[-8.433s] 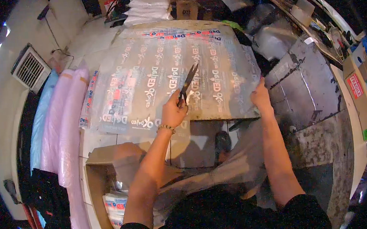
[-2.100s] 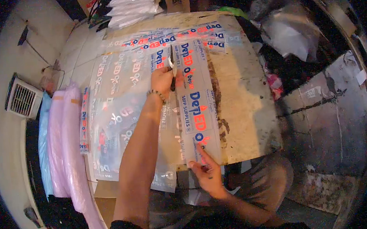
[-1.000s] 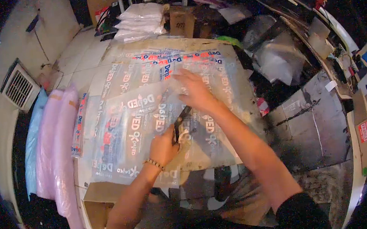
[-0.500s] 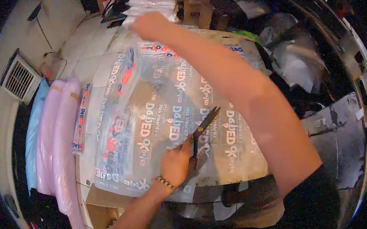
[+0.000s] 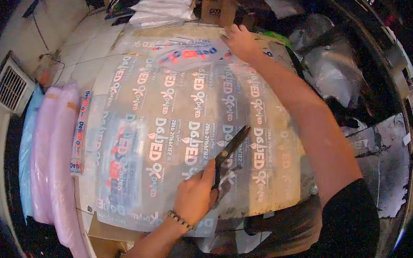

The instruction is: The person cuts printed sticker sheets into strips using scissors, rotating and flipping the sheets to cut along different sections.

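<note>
In the lower middle, my left hand (image 5: 194,197), a beaded bracelet at its wrist, grips black scissors (image 5: 234,146) by the handles. The blades point up and right over a large sheet of clear printed plastic (image 5: 167,117) with white lettering. Farther off, my right hand (image 5: 242,44) is closed at the right end of a loose, crumpled piece of printed plastic (image 5: 194,55) with red and blue lettering. Its fingertips are small in the picture. Another stack of printed plastic (image 5: 123,166) shows blue and red at the left of the sheet.
Pink and blue plastic rolls (image 5: 62,158) stand at the left near a wall vent (image 5: 14,88). White packs (image 5: 162,7) and a cardboard box (image 5: 217,9) lie beyond the work surface. Clear plastic bags (image 5: 332,72) and a grey flattened board (image 5: 381,164) are on the right.
My right hand has swept right across the far side, and the loose plastic piece has swung right with it. My left hand keeps the scissors in nearly the same place.
</note>
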`<state>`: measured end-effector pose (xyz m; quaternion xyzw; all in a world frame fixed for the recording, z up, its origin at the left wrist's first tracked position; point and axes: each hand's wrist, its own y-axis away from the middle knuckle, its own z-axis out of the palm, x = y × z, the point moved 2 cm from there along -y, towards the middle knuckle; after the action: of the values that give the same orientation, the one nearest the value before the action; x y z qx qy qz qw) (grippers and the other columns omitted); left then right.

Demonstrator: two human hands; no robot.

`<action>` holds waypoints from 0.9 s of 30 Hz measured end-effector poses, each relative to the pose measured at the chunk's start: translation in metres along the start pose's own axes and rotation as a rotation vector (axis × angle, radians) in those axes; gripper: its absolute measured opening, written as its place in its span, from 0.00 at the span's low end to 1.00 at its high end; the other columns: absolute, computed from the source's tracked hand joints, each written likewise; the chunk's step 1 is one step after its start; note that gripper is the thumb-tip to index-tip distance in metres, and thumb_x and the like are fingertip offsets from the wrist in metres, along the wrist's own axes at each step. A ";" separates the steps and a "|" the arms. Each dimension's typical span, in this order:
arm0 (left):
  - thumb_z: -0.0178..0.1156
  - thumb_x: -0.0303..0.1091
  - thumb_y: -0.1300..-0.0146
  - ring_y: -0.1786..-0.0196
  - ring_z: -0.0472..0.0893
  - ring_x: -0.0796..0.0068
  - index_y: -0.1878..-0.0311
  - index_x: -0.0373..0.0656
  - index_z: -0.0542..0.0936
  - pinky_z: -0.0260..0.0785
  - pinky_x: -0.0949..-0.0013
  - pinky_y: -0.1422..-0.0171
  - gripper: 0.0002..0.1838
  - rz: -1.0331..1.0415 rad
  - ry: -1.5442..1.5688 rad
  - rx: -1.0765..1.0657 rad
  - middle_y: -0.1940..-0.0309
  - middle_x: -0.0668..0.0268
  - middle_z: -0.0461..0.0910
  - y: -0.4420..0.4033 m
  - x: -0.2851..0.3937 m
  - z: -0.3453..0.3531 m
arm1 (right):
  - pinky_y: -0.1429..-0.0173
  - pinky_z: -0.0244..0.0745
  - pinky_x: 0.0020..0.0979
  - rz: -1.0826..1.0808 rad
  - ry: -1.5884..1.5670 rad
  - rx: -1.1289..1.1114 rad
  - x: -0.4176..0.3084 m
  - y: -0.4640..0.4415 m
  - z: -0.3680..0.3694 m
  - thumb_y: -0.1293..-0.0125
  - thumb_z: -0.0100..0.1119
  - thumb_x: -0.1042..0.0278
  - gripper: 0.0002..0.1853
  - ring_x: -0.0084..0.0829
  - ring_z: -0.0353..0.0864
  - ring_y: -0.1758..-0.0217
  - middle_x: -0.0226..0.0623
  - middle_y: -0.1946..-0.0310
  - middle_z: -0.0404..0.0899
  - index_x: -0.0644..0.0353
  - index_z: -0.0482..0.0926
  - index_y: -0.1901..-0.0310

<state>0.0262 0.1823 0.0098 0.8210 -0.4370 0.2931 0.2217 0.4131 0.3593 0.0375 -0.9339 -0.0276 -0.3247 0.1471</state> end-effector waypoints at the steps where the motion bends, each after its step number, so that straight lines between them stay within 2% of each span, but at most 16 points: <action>1: 0.66 0.31 0.48 0.59 0.82 0.44 0.29 0.41 0.61 0.76 0.50 0.57 0.41 -0.015 -0.011 -0.014 0.54 0.46 0.80 0.000 0.001 0.000 | 0.41 0.67 0.36 0.076 0.000 0.060 -0.001 0.015 0.038 0.41 0.56 0.65 0.19 0.35 0.70 0.40 0.36 0.47 0.76 0.54 0.80 0.47; 2: 0.65 0.30 0.49 0.61 0.82 0.44 0.30 0.39 0.62 0.76 0.50 0.58 0.40 0.003 -0.020 0.005 0.56 0.46 0.81 0.000 0.002 -0.001 | 0.41 0.67 0.36 0.150 -0.001 0.122 0.000 0.026 0.068 0.40 0.56 0.64 0.20 0.35 0.69 0.39 0.36 0.46 0.76 0.55 0.80 0.46; 4: 0.63 0.28 0.50 0.64 0.82 0.44 0.33 0.35 0.64 0.77 0.50 0.61 0.38 0.035 -0.041 0.036 0.60 0.47 0.81 0.002 0.004 -0.002 | 0.41 0.67 0.37 0.200 0.120 0.003 -0.002 0.050 0.074 0.39 0.55 0.63 0.19 0.35 0.69 0.39 0.37 0.47 0.76 0.55 0.80 0.46; 8: 0.66 0.32 0.48 0.60 0.82 0.44 0.29 0.43 0.62 0.76 0.50 0.56 0.41 -0.041 -0.044 -0.028 0.54 0.47 0.81 0.000 0.005 -0.003 | 0.43 0.68 0.43 0.275 0.280 -0.128 -0.004 0.060 0.096 0.38 0.55 0.59 0.17 0.38 0.68 0.37 0.34 0.49 0.78 0.54 0.82 0.50; 11: 0.66 0.32 0.48 0.60 0.82 0.44 0.29 0.44 0.62 0.77 0.51 0.56 0.41 -0.034 -0.055 -0.016 0.53 0.47 0.81 0.000 0.004 -0.002 | 0.41 0.67 0.42 0.305 0.065 -0.287 -0.012 0.046 0.066 0.35 0.51 0.63 0.20 0.36 0.68 0.37 0.40 0.43 0.75 0.54 0.77 0.42; 14: 0.65 0.31 0.48 0.59 0.82 0.44 0.29 0.44 0.62 0.77 0.51 0.55 0.41 -0.008 -0.037 0.013 0.53 0.47 0.81 0.000 0.004 -0.001 | 0.40 0.67 0.43 0.323 0.059 -0.197 -0.025 0.025 0.081 0.34 0.51 0.62 0.18 0.36 0.69 0.37 0.38 0.44 0.76 0.50 0.79 0.44; 17: 0.66 0.30 0.49 0.59 0.82 0.45 0.29 0.43 0.62 0.77 0.52 0.55 0.42 -0.009 -0.039 0.019 0.54 0.47 0.81 0.000 0.006 0.000 | 0.40 0.68 0.43 0.317 -0.039 0.002 -0.036 0.009 0.091 0.36 0.52 0.62 0.18 0.37 0.72 0.39 0.36 0.50 0.79 0.47 0.81 0.46; 20: 0.66 0.28 0.50 0.60 0.82 0.46 0.29 0.41 0.62 0.77 0.52 0.54 0.42 -0.011 -0.049 0.005 0.55 0.46 0.81 0.002 0.008 -0.002 | 0.43 0.71 0.44 0.279 -0.126 0.051 -0.041 0.004 0.090 0.42 0.57 0.62 0.11 0.38 0.76 0.46 0.39 0.54 0.82 0.55 0.87 0.64; 23: 0.66 0.28 0.50 0.59 0.82 0.46 0.29 0.39 0.61 0.77 0.52 0.54 0.42 -0.010 -0.068 -0.015 0.55 0.45 0.81 0.001 0.011 -0.004 | 0.44 0.72 0.44 0.171 -0.112 -0.146 -0.042 0.012 0.076 0.43 0.57 0.63 0.11 0.38 0.78 0.48 0.39 0.57 0.83 0.55 0.87 0.64; 26: 0.66 0.28 0.50 0.58 0.82 0.46 0.30 0.38 0.61 0.77 0.52 0.54 0.42 0.011 -0.078 -0.021 0.53 0.45 0.81 0.003 0.012 -0.005 | 0.44 0.73 0.43 0.191 -0.070 -0.107 -0.039 0.035 0.053 0.44 0.59 0.66 0.11 0.37 0.77 0.45 0.38 0.55 0.83 0.50 0.86 0.59; 27: 0.67 0.29 0.50 0.58 0.82 0.46 0.30 0.37 0.61 0.77 0.52 0.54 0.42 0.039 -0.082 0.002 0.53 0.45 0.81 0.004 0.008 -0.002 | 0.45 0.73 0.43 0.202 -0.052 -0.084 -0.033 0.043 0.059 0.43 0.58 0.65 0.11 0.37 0.77 0.45 0.37 0.56 0.83 0.51 0.86 0.60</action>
<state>0.0257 0.1762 0.0174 0.8237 -0.4615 0.2640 0.1969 0.4282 0.3369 -0.0376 -0.9453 0.0764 -0.2850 0.1392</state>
